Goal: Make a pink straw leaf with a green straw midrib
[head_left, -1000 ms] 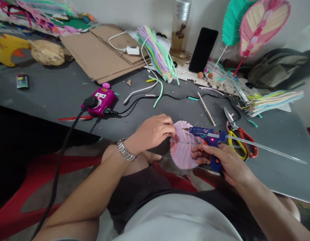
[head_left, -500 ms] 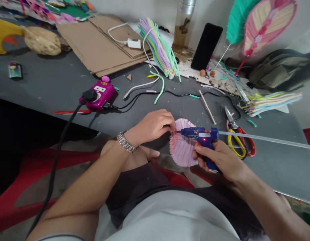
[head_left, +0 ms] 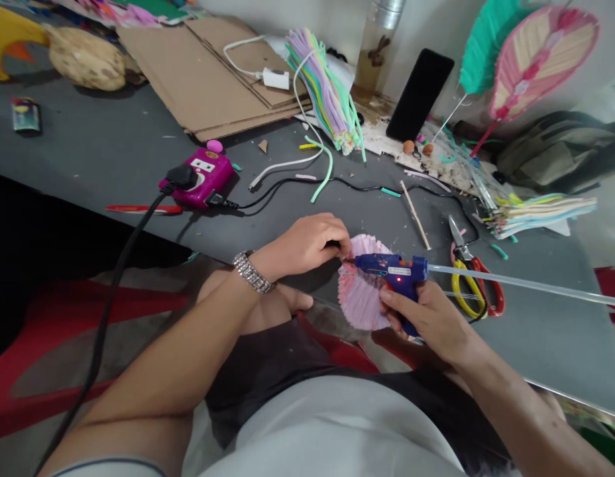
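Observation:
A blue glue gun [head_left: 394, 266] with a lit red light and a long clear glue stick is gripped in my right hand [head_left: 429, 315]. Its nozzle points left at the upper left edge of a pleated pink and lilac fan-shaped piece [head_left: 362, 298]. My left hand [head_left: 315, 242], with a metal watch on the wrist, pinches that same edge beside the nozzle. The fingertips partly hide what they hold. Part of the pleated piece lies behind the gun and my right fingers.
Scissors [head_left: 474, 271] lie right of the gun, a thin stick [head_left: 415, 215] above it. A magenta power socket [head_left: 201, 177], cardboard [head_left: 213, 79], pipe cleaner bundles [head_left: 332, 99] and a black phone [head_left: 420, 95] are farther back. Cables cross the grey table [head_left: 278, 228].
The view has shifted a little. The glue gun and my right hand have moved slightly left, nearer my left hand, which still pinches the edge of the pleated piece.

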`<control>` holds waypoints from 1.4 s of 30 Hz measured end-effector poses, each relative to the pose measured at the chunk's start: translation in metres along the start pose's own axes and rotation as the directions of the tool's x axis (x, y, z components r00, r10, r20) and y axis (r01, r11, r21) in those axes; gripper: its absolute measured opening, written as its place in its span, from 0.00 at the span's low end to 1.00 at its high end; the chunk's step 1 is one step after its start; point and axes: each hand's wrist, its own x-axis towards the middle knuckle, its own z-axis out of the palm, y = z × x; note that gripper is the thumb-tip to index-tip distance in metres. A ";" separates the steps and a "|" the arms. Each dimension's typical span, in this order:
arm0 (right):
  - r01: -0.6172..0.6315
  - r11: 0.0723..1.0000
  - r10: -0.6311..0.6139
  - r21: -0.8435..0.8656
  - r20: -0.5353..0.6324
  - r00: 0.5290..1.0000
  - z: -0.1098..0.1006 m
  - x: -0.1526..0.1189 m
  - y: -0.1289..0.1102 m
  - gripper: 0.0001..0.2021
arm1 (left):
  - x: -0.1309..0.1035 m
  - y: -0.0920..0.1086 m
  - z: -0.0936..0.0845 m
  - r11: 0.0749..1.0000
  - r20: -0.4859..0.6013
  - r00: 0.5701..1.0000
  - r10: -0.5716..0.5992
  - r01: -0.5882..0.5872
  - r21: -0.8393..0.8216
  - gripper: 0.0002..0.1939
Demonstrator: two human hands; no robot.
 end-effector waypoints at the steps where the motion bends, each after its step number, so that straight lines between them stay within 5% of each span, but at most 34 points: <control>1: 0.002 1.000 -0.002 -0.007 0.001 1.000 0.000 0.000 0.000 0.20 | 0.000 0.000 0.000 1.000 0.000 1.000 0.001 -0.001 -0.002 0.10; 42: 0.018 1.000 -0.018 -0.005 0.003 1.000 0.002 0.003 0.004 0.21 | -0.002 -0.003 0.001 0.999 -0.019 1.000 -0.016 0.015 -0.052 0.09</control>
